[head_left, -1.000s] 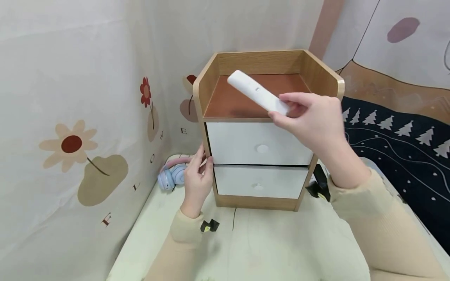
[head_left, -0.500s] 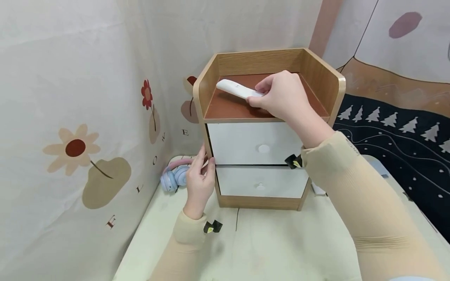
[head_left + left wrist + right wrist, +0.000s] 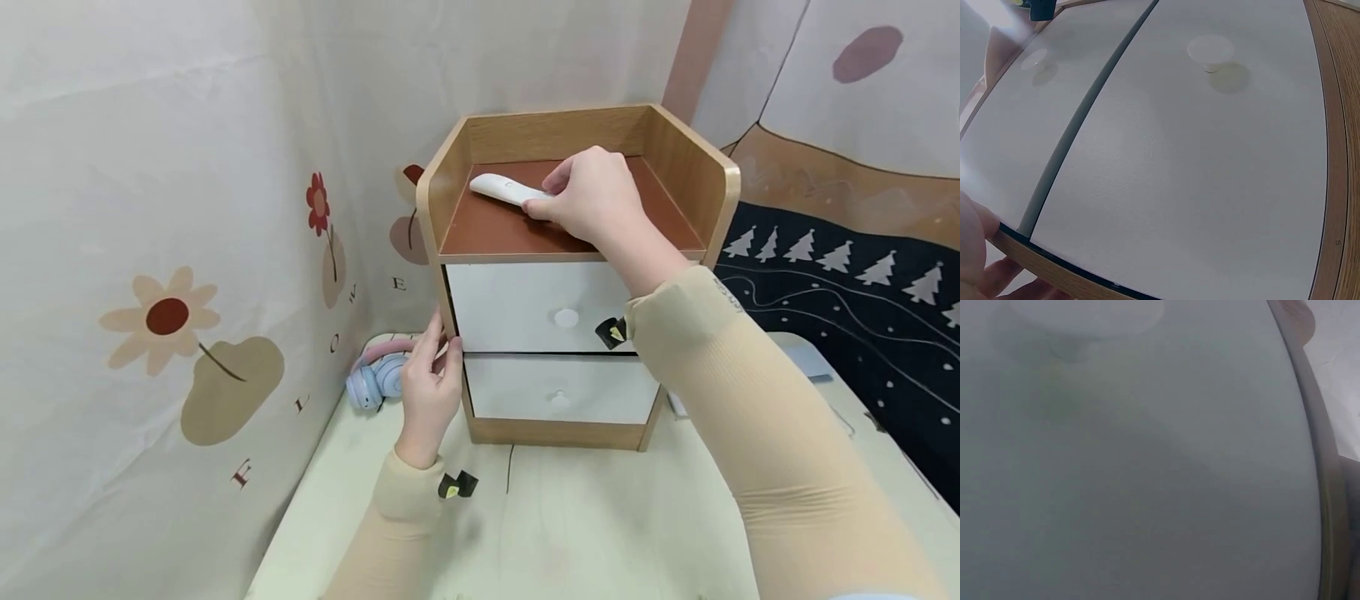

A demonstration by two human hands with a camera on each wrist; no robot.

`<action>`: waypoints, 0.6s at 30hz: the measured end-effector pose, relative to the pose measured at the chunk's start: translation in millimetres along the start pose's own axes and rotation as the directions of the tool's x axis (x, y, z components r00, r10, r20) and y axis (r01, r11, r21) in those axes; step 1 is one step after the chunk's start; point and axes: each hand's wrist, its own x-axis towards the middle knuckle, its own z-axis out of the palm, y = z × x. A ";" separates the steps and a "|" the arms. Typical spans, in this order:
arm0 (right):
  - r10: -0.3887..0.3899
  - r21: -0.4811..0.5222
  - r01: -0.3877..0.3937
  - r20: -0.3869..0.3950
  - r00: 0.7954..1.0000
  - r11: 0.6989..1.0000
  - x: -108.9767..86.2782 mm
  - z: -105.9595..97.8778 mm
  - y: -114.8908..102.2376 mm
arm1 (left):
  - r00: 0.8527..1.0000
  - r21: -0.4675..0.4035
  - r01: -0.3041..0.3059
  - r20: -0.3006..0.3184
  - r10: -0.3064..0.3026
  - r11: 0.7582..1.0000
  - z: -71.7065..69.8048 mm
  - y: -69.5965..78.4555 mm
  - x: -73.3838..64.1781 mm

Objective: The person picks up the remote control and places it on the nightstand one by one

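On the brown top shelf of a small wooden cabinet (image 3: 592,433), a white remote control (image 3: 501,188) lies slantwise, low over the shelf surface. My right hand (image 3: 596,192) pinches its near right end between thumb and fingers. The left hand (image 3: 431,392) rests against the cabinet's left side, fingers fairly straight along the side panel and thumb at the front edge. In the left wrist view, the thumb (image 3: 972,231) shows at that wooden edge. The upper drawer (image 3: 525,304) and lower drawer (image 3: 540,396), both white with round knobs, are closed. The right wrist view shows mostly a blurred drawer front.
Raised wooden walls bound the top shelf at the left, back and right. Blue and pink headphones (image 3: 375,379) lie left of the cabinet, beside the left hand. A patterned curtain (image 3: 187,125) hangs at left and behind. A light blue flat object (image 3: 806,358) lies at right.
My right hand has moved left and away from me, lowering the remote control from above the cabinet's front onto or close over the top shelf. The left hand has stayed at the cabinet side.
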 end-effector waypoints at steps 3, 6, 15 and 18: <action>0.000 -0.007 0.000 0.010 1.000 1.000 5.2 0.5 -2.0 | 1.000 -0.001 0.006 0.003 -0.006 1.000 -0.7 0.7 -0.5; 0.002 -0.019 -0.002 0.020 1.000 1.000 9.4 1.5 -4.0 | 1.000 -0.007 0.017 0.010 -0.017 1.000 -0.7 1.1 -1.5; 0.001 -0.078 0.002 0.036 0.999 0.997 16.9 2.7 -5.1 | 1.000 -0.018 0.010 0.010 -0.010 1.000 3.9 2.3 -0.5; 0.008 -0.061 -0.006 0.037 0.999 0.998 18.6 2.8 -3.1 | 1.000 -0.014 0.005 0.012 -0.005 1.000 4.2 2.3 1.0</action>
